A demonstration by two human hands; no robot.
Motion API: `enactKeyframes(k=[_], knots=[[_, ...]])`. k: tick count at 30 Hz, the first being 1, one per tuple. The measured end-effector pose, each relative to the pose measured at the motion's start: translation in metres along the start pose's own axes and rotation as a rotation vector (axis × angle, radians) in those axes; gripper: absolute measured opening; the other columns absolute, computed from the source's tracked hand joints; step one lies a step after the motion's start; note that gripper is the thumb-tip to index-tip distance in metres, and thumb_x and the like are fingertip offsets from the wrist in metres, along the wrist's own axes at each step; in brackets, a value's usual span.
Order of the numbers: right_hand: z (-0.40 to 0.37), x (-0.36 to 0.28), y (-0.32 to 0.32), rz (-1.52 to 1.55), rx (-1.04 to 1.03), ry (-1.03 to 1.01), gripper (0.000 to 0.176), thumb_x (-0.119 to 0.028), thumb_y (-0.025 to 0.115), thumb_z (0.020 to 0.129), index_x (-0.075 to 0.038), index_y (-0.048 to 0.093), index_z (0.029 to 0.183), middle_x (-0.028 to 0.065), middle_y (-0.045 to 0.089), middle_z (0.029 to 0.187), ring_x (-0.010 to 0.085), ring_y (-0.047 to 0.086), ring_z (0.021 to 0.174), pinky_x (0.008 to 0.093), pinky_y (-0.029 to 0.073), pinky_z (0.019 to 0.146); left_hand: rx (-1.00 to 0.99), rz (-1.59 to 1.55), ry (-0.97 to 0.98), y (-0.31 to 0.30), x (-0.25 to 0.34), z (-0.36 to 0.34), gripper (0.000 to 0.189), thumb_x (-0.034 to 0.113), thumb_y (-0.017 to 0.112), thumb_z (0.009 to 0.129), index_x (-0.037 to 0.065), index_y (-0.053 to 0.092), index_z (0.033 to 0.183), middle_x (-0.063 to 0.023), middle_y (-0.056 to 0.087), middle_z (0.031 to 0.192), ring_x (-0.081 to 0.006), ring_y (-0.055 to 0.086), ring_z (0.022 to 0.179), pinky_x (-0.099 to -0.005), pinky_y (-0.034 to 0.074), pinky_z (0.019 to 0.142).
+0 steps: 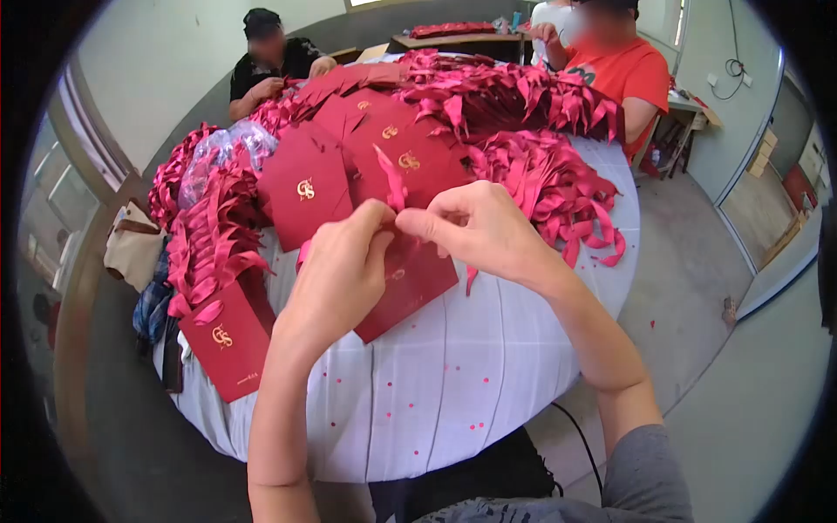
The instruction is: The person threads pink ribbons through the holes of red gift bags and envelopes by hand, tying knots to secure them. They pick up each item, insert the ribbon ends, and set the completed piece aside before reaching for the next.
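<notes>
Where pinched, ribbon (pixel 391 177) in both hands (pixel 342 272) (pixel 484 225)

The near tablecloth (pixel 514 349) allows passage; a red paper piece (pixel 414 299) and ribbon heaps (pixel 545 187) obstruct beyond.

Bright, diffuse indoor light with faint soft shadows, strong fisheye bending and black vignetted corners

One left hand (pixel 336 270), one right hand (pixel 488 225), one bag (pixel 411 298) below.
One table (pixel 523 336) bears five other bags (pixel 305 157) with gold emblems (pixel 305 189); the ribbons (pixel 545 179) are too many to count.
</notes>
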State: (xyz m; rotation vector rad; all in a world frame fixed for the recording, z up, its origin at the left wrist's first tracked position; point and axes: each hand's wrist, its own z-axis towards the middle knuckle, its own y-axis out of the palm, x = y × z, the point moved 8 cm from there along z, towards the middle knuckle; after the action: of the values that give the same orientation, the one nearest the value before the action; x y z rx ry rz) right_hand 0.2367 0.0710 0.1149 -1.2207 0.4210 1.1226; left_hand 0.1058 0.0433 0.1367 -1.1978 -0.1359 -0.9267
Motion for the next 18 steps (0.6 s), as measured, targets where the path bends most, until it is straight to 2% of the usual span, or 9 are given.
enactKeyframes(k=[1,4,6,8,10,11,13,17,18], knots=[[-0.003,-0.001,0.009,-0.030,-0.066,-0.011,0.033,-0.029,0.064,0.088,0.002,0.067,0.076,0.0029,0.059,0.056,0.0073,0.056,0.053,0.0226,0.042,0.046,0.017,0.005,0.004,-0.002,-0.002,-0.002,0.012,-0.003,0.052,0.084,-0.005,0.055,0.095,-0.0205,0.060,0.076,-0.0283,0.061,0.067,-0.0311,0.047,0.063],[-0.005,0.010,0.029,0.178,-0.150,0.086,0.026,-0.022,0.063,0.087,0.003,0.064,0.080,0.0033,0.061,0.063,0.0079,0.058,0.054,0.0214,0.046,0.047,0.043,0.051,0.017,-0.011,-0.002,0.000,0.013,-0.004,0.051,0.085,-0.006,0.056,0.097,-0.0188,0.061,0.076,-0.0239,0.061,0.066,-0.0303,0.047,0.063],[-0.003,0.012,0.032,0.222,-0.185,0.114,0.020,-0.018,0.063,0.087,0.002,0.063,0.084,0.0026,0.062,0.069,0.0079,0.058,0.055,0.0210,0.045,0.047,-0.037,-0.111,-0.014,-0.010,-0.001,0.001,0.011,-0.003,0.048,0.085,-0.007,0.055,0.092,-0.0249,0.061,0.075,-0.0398,0.061,0.072,-0.0415,0.047,0.063],[-0.006,0.012,0.034,0.410,-0.249,0.200,0.015,-0.014,0.064,0.086,0.000,0.064,0.089,0.0015,0.063,0.072,0.0076,0.058,0.057,0.0204,0.045,0.049,-0.050,-0.149,-0.062,-0.009,-0.006,0.002,0.013,-0.004,0.047,0.085,-0.008,0.056,0.093,-0.0245,0.061,0.075,-0.0384,0.062,0.071,-0.0396,0.048,0.063],[-0.006,0.016,0.036,0.480,-0.241,0.207,0.014,-0.013,0.064,0.086,-0.001,0.064,0.092,0.0016,0.063,0.075,0.0074,0.058,0.059,0.0203,0.046,0.050,-0.062,-0.066,-0.071,-0.007,-0.012,0.002,0.018,-0.004,0.050,0.085,-0.007,0.057,0.102,-0.0151,0.062,0.079,-0.0159,0.062,0.074,-0.0277,0.048,0.067],[-0.006,0.018,0.038,0.556,-0.230,0.215,0.014,-0.012,0.064,0.086,-0.002,0.064,0.095,0.0018,0.064,0.077,0.0073,0.059,0.061,0.0202,0.046,0.051,-0.064,-0.067,-0.076,-0.008,-0.012,0.002,0.018,-0.004,0.050,0.085,-0.007,0.057,0.102,-0.0151,0.062,0.079,-0.0159,0.062,0.074,-0.0277,0.048,0.067],[-0.008,0.020,0.040,0.620,-0.222,0.217,0.015,-0.012,0.064,0.086,-0.002,0.063,0.097,0.0026,0.065,0.080,0.0077,0.060,0.063,0.0200,0.046,0.052,-0.036,-0.073,-0.014,-0.011,-0.007,0.002,0.017,-0.004,0.047,0.084,-0.009,0.057,0.097,-0.0250,0.062,0.078,-0.0347,0.065,0.072,-0.0380,0.049,0.065],[-0.010,0.023,0.045,0.822,-0.214,0.260,0.016,-0.010,0.063,0.087,-0.001,0.062,0.100,0.0057,0.066,0.088,0.0138,0.066,0.076,0.0237,0.053,0.061,-0.026,-0.102,0.035,-0.015,-0.013,0.002,0.022,-0.004,0.050,0.082,-0.010,0.058,0.102,-0.0225,0.065,0.083,-0.0279,0.067,0.078,-0.0334,0.050,0.070],[-0.010,0.024,0.048,0.915,-0.209,0.274,0.014,-0.009,0.062,0.087,-0.001,0.062,0.098,0.0064,0.066,0.088,0.0161,0.067,0.079,0.0261,0.055,0.065,-0.071,-0.123,-0.026,-0.013,-0.017,0.002,0.023,-0.005,0.050,0.085,-0.008,0.058,0.105,-0.0149,0.064,0.084,-0.0191,0.062,0.079,-0.0288,0.049,0.071]])
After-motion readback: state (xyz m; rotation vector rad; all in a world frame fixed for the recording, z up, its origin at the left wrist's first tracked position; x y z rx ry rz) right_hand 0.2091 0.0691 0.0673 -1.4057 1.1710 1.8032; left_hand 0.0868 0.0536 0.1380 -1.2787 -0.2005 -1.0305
